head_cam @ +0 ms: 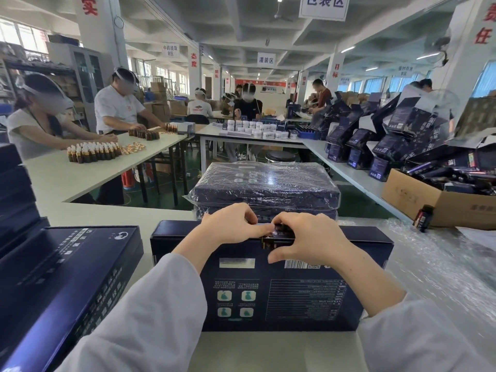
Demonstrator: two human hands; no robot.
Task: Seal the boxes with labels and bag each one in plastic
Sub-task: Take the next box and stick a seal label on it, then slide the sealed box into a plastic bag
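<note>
A dark blue box [281, 291] is laid flat on the white table [107, 214], printed face up, just in front of a stack of plastic-bagged boxes [265, 189]. At the middle of its far edge, a small dark seal label [273, 241] is pinched by the curled fingers and thumb of the left hand [230, 226]. The same label is covered by the bent fingers of the right hand [308, 237], whose thumb is stretched across the box's top face.
</note>
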